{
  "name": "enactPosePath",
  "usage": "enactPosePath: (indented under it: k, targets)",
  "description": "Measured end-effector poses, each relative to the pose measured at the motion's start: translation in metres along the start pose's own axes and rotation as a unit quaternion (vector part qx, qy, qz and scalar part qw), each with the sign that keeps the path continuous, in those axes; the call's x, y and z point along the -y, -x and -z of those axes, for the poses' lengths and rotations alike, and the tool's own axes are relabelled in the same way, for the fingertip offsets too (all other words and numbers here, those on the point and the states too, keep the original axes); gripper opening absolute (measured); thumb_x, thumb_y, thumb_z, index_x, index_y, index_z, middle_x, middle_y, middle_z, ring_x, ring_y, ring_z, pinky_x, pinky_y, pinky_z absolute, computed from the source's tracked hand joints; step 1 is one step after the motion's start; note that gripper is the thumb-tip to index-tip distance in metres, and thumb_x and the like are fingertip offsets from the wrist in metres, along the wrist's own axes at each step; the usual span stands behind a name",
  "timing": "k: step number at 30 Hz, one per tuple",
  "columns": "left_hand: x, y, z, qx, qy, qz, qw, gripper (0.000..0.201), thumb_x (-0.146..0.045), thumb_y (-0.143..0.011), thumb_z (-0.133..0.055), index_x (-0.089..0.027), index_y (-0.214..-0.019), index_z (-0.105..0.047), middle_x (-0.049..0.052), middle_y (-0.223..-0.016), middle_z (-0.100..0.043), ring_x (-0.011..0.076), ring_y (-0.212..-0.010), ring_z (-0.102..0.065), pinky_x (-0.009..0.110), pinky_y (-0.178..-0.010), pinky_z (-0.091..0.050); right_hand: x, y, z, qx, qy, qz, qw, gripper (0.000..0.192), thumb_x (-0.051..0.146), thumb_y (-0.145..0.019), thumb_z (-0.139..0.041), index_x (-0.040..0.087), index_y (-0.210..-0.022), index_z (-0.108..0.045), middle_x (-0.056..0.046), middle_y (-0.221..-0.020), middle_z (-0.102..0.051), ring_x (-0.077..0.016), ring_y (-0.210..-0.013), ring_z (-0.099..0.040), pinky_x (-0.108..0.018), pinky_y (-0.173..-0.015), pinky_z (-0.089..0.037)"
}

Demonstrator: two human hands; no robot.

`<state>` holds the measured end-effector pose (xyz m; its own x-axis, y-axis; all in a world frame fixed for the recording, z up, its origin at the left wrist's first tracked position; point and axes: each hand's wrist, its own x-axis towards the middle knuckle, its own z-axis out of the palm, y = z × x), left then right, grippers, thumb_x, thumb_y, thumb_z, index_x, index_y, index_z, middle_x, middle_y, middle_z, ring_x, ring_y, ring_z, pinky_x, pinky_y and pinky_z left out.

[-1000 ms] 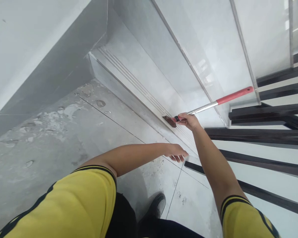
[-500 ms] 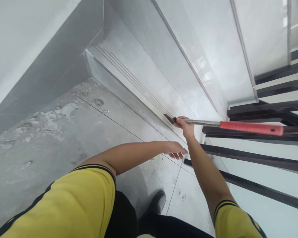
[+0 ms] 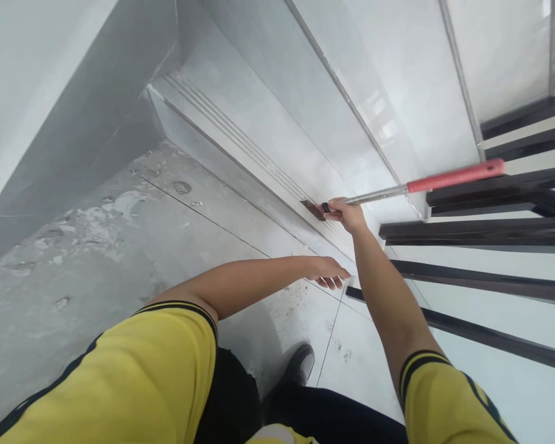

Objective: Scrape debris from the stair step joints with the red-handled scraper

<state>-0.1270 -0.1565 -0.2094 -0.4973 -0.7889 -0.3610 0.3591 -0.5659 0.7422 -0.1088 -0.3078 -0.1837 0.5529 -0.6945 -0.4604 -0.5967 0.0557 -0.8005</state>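
Note:
My right hand [image 3: 346, 216] is closed round a long-handled scraper [image 3: 382, 195] near its head. The tool has a metal shaft, a red grip at the far end and a flat dark blade. That blade lies against the edge of the lowest stair tread [image 3: 263, 139], by its grooved lines. Lower down, my left hand [image 3: 327, 271] hangs loose with fingers apart and holds nothing. It is over the floor close to the step's riser [image 3: 240, 191], near my right forearm.
More pale steps [image 3: 398, 74] rise to the upper right. Dark railing bars [image 3: 481, 280] stand along the right side. The grey floor [image 3: 189, 234] carries whitish residue and spots at left. A grey wall [image 3: 106, 123] borders the stairs. My shoe [image 3: 300, 364] is below.
The scraper's red grip has swung upward in view, and its blade now shows broader on the tread. My right hand has shifted slightly up; my left hand is nearly unchanged.

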Motion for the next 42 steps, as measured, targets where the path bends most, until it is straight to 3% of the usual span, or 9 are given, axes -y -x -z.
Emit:
enactPosePath:
  k: [4,7,11,14,17,21,25,35,42]
  targets:
    - [0.002,0.000,-0.010,0.006,-0.012,0.007,1.000,0.025,-0.040,-0.074,-0.055,-0.017,-0.084,-0.053,0.004,-0.093,-0.064,0.0076,-0.062,-0.052,0.020,-0.055,-0.038,0.016,-0.027,0.007,0.050,-0.006,-0.083,0.995,0.014,0.015,-0.064,-0.069,0.013,-0.067,-0.056,-0.004,-0.062,-0.062,-0.0183,-0.065,-0.066,-0.030,-0.058,-0.059]
    - [0.004,0.004,-0.018,0.021,-0.029,0.020,0.999,0.024,-0.038,-0.077,-0.053,-0.017,-0.086,-0.052,0.005,-0.095,-0.063,0.0068,-0.061,-0.052,0.020,-0.055,-0.038,0.024,-0.026,0.003,0.056,0.004,-0.117,0.992,0.011,0.012,-0.063,-0.068,0.012,-0.066,-0.057,-0.003,-0.056,-0.059,-0.0175,-0.058,-0.064,-0.029,-0.056,-0.058]
    - [0.008,0.008,-0.025,0.029,-0.045,0.034,0.998,0.027,-0.040,-0.077,-0.052,-0.017,-0.089,-0.051,0.005,-0.097,-0.063,0.0065,-0.063,-0.052,0.020,-0.058,-0.039,0.022,0.004,0.006,0.107,0.004,-0.060,0.992,0.017,0.016,-0.060,-0.073,0.011,-0.072,-0.061,-0.003,-0.059,-0.062,-0.0193,-0.060,-0.065,-0.032,-0.058,-0.058]
    - [0.009,0.008,-0.027,0.035,-0.060,0.038,0.997,0.030,-0.043,-0.077,-0.053,-0.017,-0.093,-0.052,0.005,-0.100,-0.063,0.0065,-0.065,-0.052,0.019,-0.059,-0.040,0.006,0.031,0.033,0.005,-0.025,0.041,0.999,0.024,0.020,-0.060,-0.074,0.013,-0.080,-0.063,-0.002,-0.066,-0.065,-0.0178,-0.062,-0.066,-0.031,-0.063,-0.058]
    - [0.012,0.005,-0.031,0.049,-0.070,0.048,0.995,0.031,-0.043,-0.077,-0.052,-0.017,-0.095,-0.052,0.006,-0.102,-0.063,0.0064,-0.065,-0.052,0.018,-0.058,-0.039,-0.025,0.055,0.075,-0.091,-0.029,0.055,0.994,0.028,0.021,-0.060,-0.076,0.014,-0.083,-0.063,-0.002,-0.068,-0.066,-0.0173,-0.060,-0.066,-0.030,-0.064,-0.059]
    - [0.020,0.000,-0.036,0.056,-0.073,0.063,0.994,0.033,-0.044,-0.076,-0.053,-0.016,-0.093,-0.052,0.007,-0.101,-0.063,0.0070,-0.064,-0.052,0.019,-0.058,-0.039,-0.075,0.073,0.124,-0.120,-0.047,0.012,0.992,0.025,0.023,-0.062,-0.075,0.014,-0.082,-0.063,-0.005,-0.073,-0.067,-0.0194,-0.065,-0.067,-0.031,-0.066,-0.059]
    - [0.026,-0.001,-0.035,0.054,-0.072,0.066,0.994,0.034,-0.046,-0.074,-0.056,-0.017,-0.090,-0.053,0.006,-0.098,-0.064,0.0083,-0.065,-0.052,0.021,-0.059,-0.040,-0.102,0.070,0.148,-0.122,-0.073,0.008,0.990,0.022,0.021,-0.063,-0.073,0.015,-0.080,-0.060,-0.005,-0.077,-0.068,-0.0214,-0.075,-0.068,-0.031,-0.068,-0.059]
    - [0.037,0.000,-0.025,-0.003,-0.060,0.092,0.994,0.035,-0.047,-0.069,-0.060,-0.018,-0.087,-0.055,0.004,-0.091,-0.064,0.0096,-0.065,-0.053,0.024,-0.061,-0.039,-0.084,0.039,0.159,-0.037,-0.048,-0.031,0.998,0.023,0.015,-0.063,-0.073,0.011,-0.081,-0.059,-0.009,-0.073,-0.067,-0.0251,-0.073,-0.068,-0.033,-0.062,-0.059]
    - [0.044,-0.002,-0.009,-0.018,-0.044,0.085,0.995,0.039,-0.052,-0.067,-0.061,-0.018,-0.087,-0.057,0.005,-0.092,-0.065,0.0108,-0.066,-0.054,0.025,-0.062,-0.040,-0.085,0.037,0.161,-0.056,-0.037,-0.038,0.997,0.021,0.018,-0.061,-0.073,0.012,-0.075,-0.059,-0.006,-0.065,-0.065,-0.0238,-0.067,-0.068,-0.029,-0.055,-0.058]
